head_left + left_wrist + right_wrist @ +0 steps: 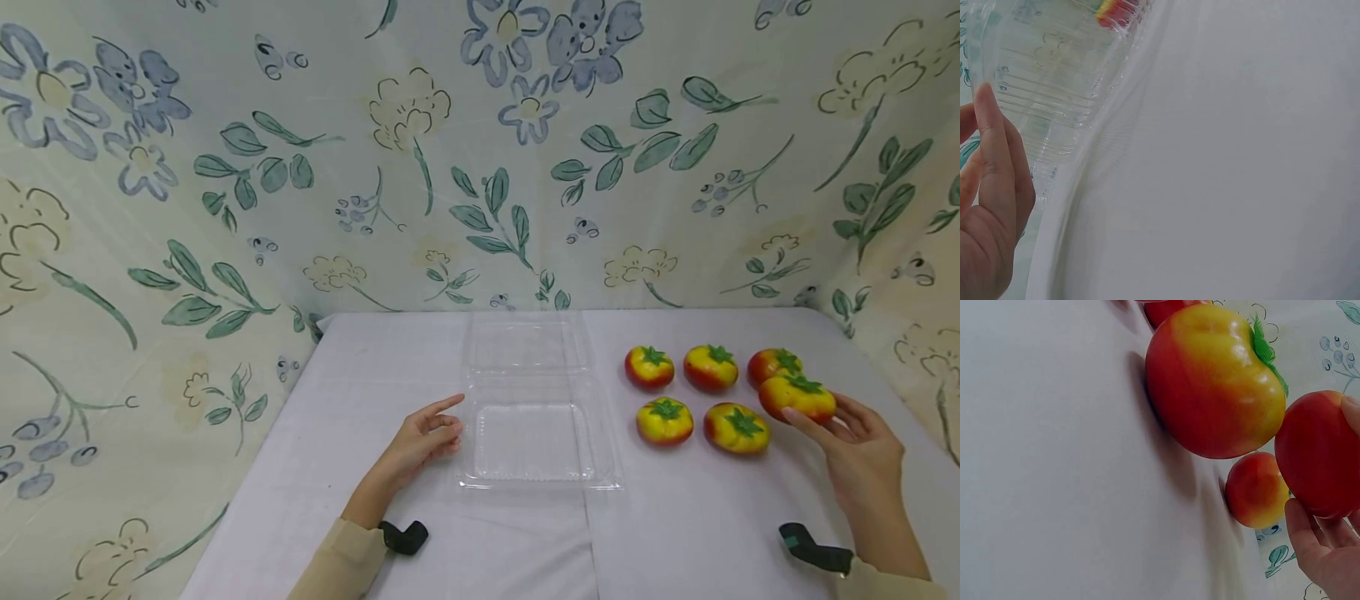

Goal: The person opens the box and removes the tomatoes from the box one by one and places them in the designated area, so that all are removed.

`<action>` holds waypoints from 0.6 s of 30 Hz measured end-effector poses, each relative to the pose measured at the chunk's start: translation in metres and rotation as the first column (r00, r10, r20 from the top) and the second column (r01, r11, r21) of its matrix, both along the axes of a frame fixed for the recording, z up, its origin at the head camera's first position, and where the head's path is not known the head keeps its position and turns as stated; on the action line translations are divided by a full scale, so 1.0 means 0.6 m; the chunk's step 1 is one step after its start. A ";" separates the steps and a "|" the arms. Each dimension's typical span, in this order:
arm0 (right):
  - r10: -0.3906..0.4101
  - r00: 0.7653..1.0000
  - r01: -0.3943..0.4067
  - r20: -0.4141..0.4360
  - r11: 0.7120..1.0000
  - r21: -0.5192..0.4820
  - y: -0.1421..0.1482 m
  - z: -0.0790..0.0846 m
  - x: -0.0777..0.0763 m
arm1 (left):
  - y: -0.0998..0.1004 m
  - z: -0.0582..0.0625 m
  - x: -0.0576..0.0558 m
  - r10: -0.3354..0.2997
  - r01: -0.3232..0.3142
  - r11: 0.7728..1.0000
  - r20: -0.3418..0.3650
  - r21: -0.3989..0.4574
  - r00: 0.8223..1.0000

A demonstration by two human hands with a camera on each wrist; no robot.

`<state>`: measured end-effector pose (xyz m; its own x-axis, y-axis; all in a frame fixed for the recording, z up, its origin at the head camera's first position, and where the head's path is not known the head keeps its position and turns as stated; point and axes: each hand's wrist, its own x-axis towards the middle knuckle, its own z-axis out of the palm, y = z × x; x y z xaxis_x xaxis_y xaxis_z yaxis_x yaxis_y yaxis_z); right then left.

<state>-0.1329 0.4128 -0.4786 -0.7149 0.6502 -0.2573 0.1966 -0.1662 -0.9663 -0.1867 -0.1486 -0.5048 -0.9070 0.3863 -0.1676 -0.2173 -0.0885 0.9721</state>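
My right hand grips a yellow-and-red toy persimmon with a green leafy top, thumb at the near side and fingers at the right. In the right wrist view, the held persimmon shows its red underside. It appears lifted, partly covering another persimmon behind it. A clear plastic clamshell box lies with its lid folded back, away from me. Beside the box's left edge is my left hand, fingers loosely extended; whether the fingertips touch the rim I cannot tell.
More persimmons stand in two rows right of the box, among them a back-left one, a front-left one and a front one. A white cloth covers the table. A floral curtain hangs behind and at the sides.
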 end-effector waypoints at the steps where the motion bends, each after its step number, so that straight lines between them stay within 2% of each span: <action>1: -0.005 1.000 0.005 0.003 1.000 -0.001 0.000 0.001 0.000 | 0.000 0.000 0.000 0.000 0.000 1.000 0.000 0.001 1.000; 9: -0.011 0.998 0.010 0.063 1.000 0.020 0.010 -0.002 0.001 | 0.000 0.002 0.000 0.003 -0.003 1.000 0.003 0.001 1.000; 18: 0.001 0.998 -0.001 0.066 1.000 -0.007 0.025 -0.016 0.001 | -0.001 0.001 0.000 0.004 -0.004 1.000 0.005 -0.001 1.000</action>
<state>-0.1324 0.4277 -0.4885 -0.6969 0.6478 -0.3078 0.2596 -0.1723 -0.9502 -0.1868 -0.1490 -0.5043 -0.9079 0.3821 -0.1724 -0.2215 -0.0881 0.9712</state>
